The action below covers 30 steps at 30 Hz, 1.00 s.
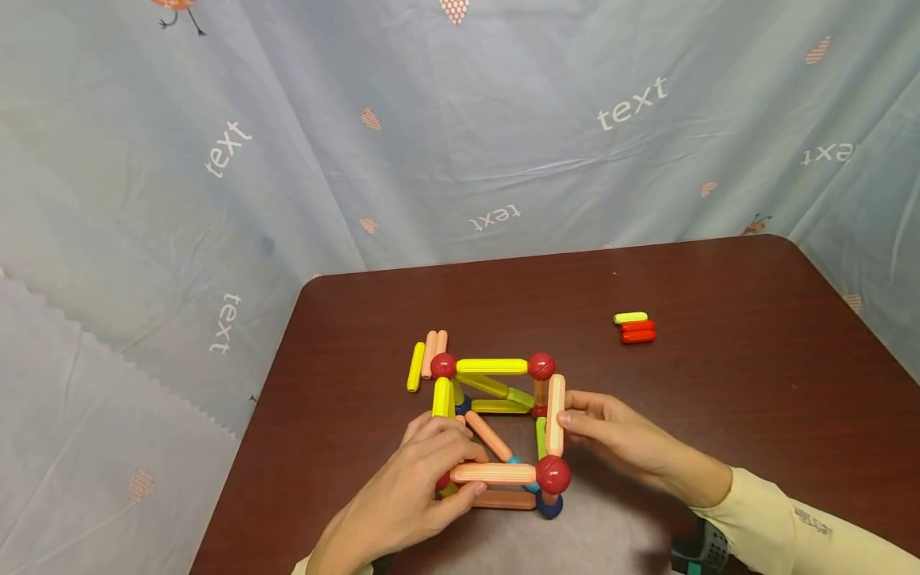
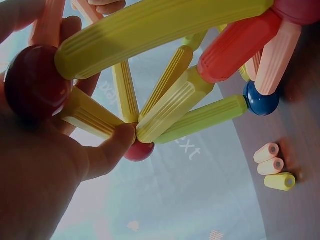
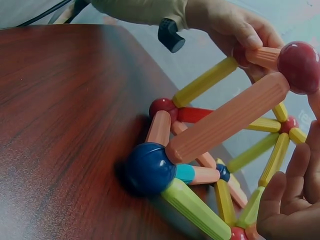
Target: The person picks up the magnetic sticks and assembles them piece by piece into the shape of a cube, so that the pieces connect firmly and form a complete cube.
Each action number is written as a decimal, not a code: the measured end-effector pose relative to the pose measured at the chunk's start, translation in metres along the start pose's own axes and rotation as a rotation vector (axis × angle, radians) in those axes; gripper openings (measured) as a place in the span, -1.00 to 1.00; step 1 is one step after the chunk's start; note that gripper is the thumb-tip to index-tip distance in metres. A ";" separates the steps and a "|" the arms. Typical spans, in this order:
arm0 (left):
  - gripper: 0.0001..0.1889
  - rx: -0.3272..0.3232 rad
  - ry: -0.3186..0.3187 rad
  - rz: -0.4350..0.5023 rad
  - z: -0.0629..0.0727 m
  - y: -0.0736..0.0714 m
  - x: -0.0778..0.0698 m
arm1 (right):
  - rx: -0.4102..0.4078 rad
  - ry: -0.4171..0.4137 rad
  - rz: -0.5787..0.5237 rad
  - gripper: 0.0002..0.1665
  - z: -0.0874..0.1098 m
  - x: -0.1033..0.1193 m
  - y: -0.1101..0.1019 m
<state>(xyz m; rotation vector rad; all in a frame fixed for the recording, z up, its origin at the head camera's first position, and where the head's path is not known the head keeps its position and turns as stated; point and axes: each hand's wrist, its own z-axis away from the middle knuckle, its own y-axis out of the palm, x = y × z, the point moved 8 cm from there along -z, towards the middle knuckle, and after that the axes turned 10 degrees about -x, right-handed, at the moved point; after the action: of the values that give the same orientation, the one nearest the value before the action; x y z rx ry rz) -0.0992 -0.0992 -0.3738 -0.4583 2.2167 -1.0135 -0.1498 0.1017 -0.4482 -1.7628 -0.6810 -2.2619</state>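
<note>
A box-shaped frame of magnetic sticks and balls stands at the table's near side. My left hand (image 1: pixel 406 487) grips its near left corner, thumb and fingers around a pink stick (image 1: pixel 499 473) beside a red ball (image 2: pixel 37 82). On the other side my right hand (image 1: pixel 621 431) pinches another pink stick (image 1: pixel 556 415) between thumb and fingers. That stick's near end meets a red ball (image 1: pixel 553 476); its far end lies close to the far right red ball (image 1: pixel 541 366). A yellow stick (image 1: pixel 492 366) spans the far top edge. Blue balls (image 3: pixel 150 169) sit at lower corners.
Beyond the frame's left side lie a loose yellow stick (image 1: pixel 415 367) and two pink sticks (image 1: pixel 430 355). Farther right on the brown table (image 1: pixel 747 343) are a yellow-green stick (image 1: pixel 630 318) and two red sticks (image 1: pixel 638 332). A printed curtain (image 1: pixel 460 168) hangs behind the table.
</note>
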 end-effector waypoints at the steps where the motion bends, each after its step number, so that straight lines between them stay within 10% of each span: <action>1: -0.78 0.003 -0.004 0.001 0.000 0.000 0.000 | 0.005 0.003 -0.002 -0.39 0.000 0.000 0.001; 12: -0.80 0.053 -0.082 0.006 0.002 0.002 0.003 | 0.076 0.052 -0.027 -0.84 -0.003 -0.007 0.012; 30: -0.79 0.005 -0.010 -0.031 0.000 0.000 0.000 | 0.011 0.080 -0.047 -0.78 -0.007 -0.007 0.006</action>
<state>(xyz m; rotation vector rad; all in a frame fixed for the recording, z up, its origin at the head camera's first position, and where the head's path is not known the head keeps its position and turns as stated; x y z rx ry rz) -0.0992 -0.0991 -0.3740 -0.4952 2.2044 -1.0304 -0.1515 0.0925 -0.4544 -1.6584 -0.7256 -2.3405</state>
